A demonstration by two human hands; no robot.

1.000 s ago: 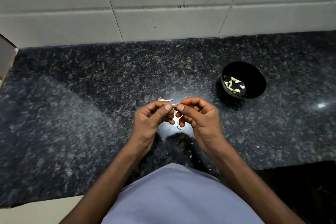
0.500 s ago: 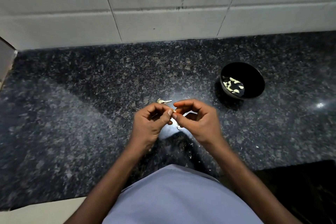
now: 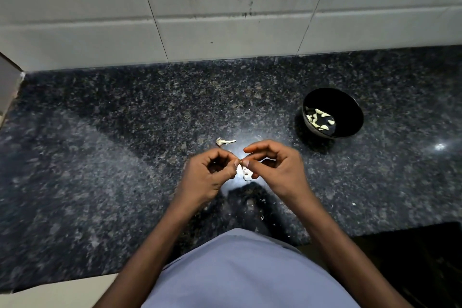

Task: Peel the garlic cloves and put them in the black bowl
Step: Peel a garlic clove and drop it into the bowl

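Left hand (image 3: 208,175) and right hand (image 3: 273,170) meet over the granite counter (image 3: 100,157), fingertips of both pinching a garlic clove (image 3: 241,162) — almost wholly hidden by the thumbs. Black bowl (image 3: 350,117) well to the right holds peeled cloves (image 3: 320,119); pale skin scraps (image 3: 246,174) below the hands — shape unclear; a stem piece (image 3: 225,142) lies just beyond them

Dim, overhead glare on counter (image 3: 240,137) — bowed edges
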